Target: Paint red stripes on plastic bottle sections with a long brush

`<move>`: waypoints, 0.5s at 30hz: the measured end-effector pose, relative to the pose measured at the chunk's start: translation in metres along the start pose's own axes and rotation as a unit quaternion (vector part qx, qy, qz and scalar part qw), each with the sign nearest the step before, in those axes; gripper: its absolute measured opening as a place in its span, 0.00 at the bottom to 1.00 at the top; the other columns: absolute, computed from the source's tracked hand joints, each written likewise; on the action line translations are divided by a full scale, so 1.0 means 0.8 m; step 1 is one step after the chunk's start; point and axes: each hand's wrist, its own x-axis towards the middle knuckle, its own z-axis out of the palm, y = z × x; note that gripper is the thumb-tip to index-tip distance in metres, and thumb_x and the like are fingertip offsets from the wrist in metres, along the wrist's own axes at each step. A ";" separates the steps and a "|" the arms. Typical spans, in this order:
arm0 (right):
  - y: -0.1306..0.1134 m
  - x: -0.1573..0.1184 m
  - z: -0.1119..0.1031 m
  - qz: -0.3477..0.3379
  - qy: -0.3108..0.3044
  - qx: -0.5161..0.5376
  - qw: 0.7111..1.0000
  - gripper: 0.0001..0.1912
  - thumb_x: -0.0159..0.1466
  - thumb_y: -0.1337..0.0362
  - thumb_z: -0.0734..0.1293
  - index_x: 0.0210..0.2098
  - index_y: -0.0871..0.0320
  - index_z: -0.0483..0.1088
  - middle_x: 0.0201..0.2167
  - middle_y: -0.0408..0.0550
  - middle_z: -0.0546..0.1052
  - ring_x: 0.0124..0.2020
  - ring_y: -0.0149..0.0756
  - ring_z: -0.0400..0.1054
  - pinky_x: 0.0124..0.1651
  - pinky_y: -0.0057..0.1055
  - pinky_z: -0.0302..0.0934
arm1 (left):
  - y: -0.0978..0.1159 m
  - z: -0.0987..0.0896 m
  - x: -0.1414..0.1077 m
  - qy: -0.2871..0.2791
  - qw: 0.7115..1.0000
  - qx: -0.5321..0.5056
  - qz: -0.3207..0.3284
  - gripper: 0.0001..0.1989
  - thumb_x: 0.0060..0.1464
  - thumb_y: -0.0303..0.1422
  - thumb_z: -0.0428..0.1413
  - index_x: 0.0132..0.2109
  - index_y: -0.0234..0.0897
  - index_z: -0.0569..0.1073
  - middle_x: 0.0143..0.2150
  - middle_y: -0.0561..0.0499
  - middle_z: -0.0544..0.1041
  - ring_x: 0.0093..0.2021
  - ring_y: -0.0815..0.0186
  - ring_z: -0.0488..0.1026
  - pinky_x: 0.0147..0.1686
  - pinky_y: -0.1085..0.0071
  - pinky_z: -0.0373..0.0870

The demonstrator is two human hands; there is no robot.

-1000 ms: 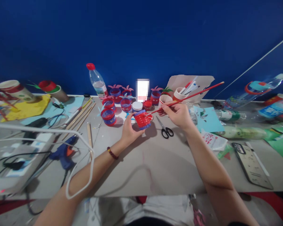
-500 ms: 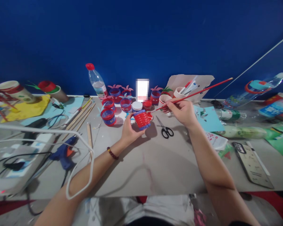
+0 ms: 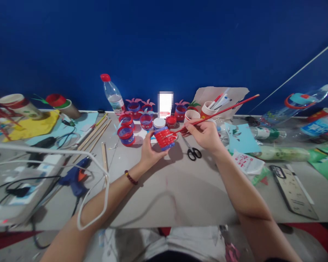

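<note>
Over the table's (image 3: 196, 196) middle, my left hand (image 3: 149, 154) curls partly open around the ridged red piece (image 3: 161, 142), tilted; my right hand (image 3: 206, 135) pinches the red brush (image 3: 226, 110), tip at its side. I'd brace the piece, stroke lightly along ridges. Just behind: red pot (image 3: 171, 121).

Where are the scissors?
Head view, right of centre: the scissors lie on the table, below the right hand in frame and right of the held red-and-blue container.
</note>
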 end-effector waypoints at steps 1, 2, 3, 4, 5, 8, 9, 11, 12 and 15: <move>-0.001 0.001 -0.002 0.005 0.004 0.006 1.000 0.24 0.58 0.42 0.71 0.30 0.60 0.77 0.30 0.50 0.81 0.29 0.38 0.78 0.36 0.38 0.79 | 0.000 0.000 0.000 0.001 1.000 -0.001 0.001 0.43 0.40 0.39 0.69 0.61 0.40 0.60 0.56 0.42 0.71 0.56 0.52 0.72 0.56 0.54 0.69; -0.001 0.002 -0.004 0.011 0.006 0.013 1.000 0.24 0.57 0.42 0.72 0.30 0.60 0.77 0.29 0.50 0.81 0.29 0.38 0.78 0.36 0.38 0.79 | 0.001 0.000 0.000 0.002 1.000 -0.002 0.003 0.43 0.40 0.39 0.69 0.61 0.40 0.60 0.56 0.42 0.71 0.55 0.53 0.72 0.56 0.54 0.70; -0.002 0.003 -0.005 0.017 0.009 0.022 1.000 0.25 0.56 0.41 0.72 0.30 0.60 0.77 0.29 0.50 0.81 0.28 0.39 0.78 0.36 0.38 0.79 | 0.001 0.000 0.000 0.003 1.000 -0.005 0.003 0.43 0.40 0.39 0.69 0.61 0.40 0.60 0.56 0.42 0.71 0.55 0.53 0.72 0.55 0.54 0.70; -0.001 0.005 -0.007 0.023 0.011 0.028 0.999 0.25 0.55 0.41 0.73 0.30 0.59 0.76 0.28 0.49 0.80 0.28 0.39 0.78 0.36 0.38 0.79 | 0.001 0.000 0.000 0.004 1.000 -0.007 0.004 0.42 0.40 0.40 0.69 0.61 0.40 0.60 0.56 0.42 0.71 0.55 0.53 0.72 0.55 0.54 0.70; -0.001 0.006 -0.009 0.029 0.013 0.031 0.999 0.25 0.54 0.41 0.73 0.30 0.59 0.76 0.27 0.49 0.80 0.28 0.40 0.78 0.36 0.38 0.79 | 0.001 0.000 0.001 0.005 1.000 -0.010 0.006 0.42 0.41 0.40 0.69 0.60 0.40 0.61 0.55 0.42 0.71 0.54 0.53 0.72 0.55 0.54 0.70; 0.004 0.009 -0.013 0.041 0.016 0.019 0.999 0.25 0.54 0.41 0.73 0.28 0.59 0.76 0.26 0.49 0.80 0.27 0.40 0.78 0.34 0.38 0.78 | -0.002 0.000 0.001 0.009 1.000 -0.011 0.013 0.42 0.40 0.41 0.69 0.61 0.40 0.61 0.55 0.42 0.71 0.54 0.53 0.73 0.55 0.54 0.71; 0.006 0.010 -0.014 0.044 0.018 0.012 0.999 0.25 0.54 0.41 0.73 0.28 0.59 0.76 0.25 0.49 0.80 0.26 0.40 0.78 0.33 0.38 0.78 | -0.003 0.000 0.001 0.011 1.000 -0.010 0.016 0.43 0.40 0.41 0.69 0.61 0.40 0.61 0.55 0.42 0.71 0.54 0.53 0.73 0.55 0.54 0.71; 0.009 0.012 -0.016 0.046 0.022 0.003 0.999 0.25 0.54 0.41 0.73 0.28 0.60 0.76 0.26 0.50 0.80 0.26 0.40 0.78 0.32 0.37 0.78 | -0.003 0.001 0.000 0.015 1.000 -0.014 0.020 0.43 0.40 0.41 0.69 0.61 0.40 0.61 0.55 0.42 0.71 0.54 0.53 0.73 0.54 0.54 0.71; 0.009 0.012 -0.017 0.047 0.025 0.000 0.999 0.25 0.54 0.41 0.73 0.28 0.60 0.76 0.25 0.50 0.80 0.26 0.40 0.78 0.32 0.36 0.78 | -0.003 0.001 0.001 0.016 1.000 -0.017 0.021 0.42 0.40 0.40 0.70 0.61 0.40 0.61 0.55 0.42 0.71 0.54 0.53 0.73 0.54 0.55 0.71; 0.007 0.014 -0.019 0.054 0.034 -0.003 0.998 0.23 0.54 0.42 0.74 0.27 0.59 0.76 0.23 0.49 0.80 0.25 0.40 0.78 0.31 0.35 0.77 | -0.001 0.001 0.001 0.018 0.999 -0.025 0.020 0.42 0.40 0.40 0.70 0.61 0.40 0.61 0.55 0.42 0.72 0.53 0.54 0.73 0.54 0.55 0.71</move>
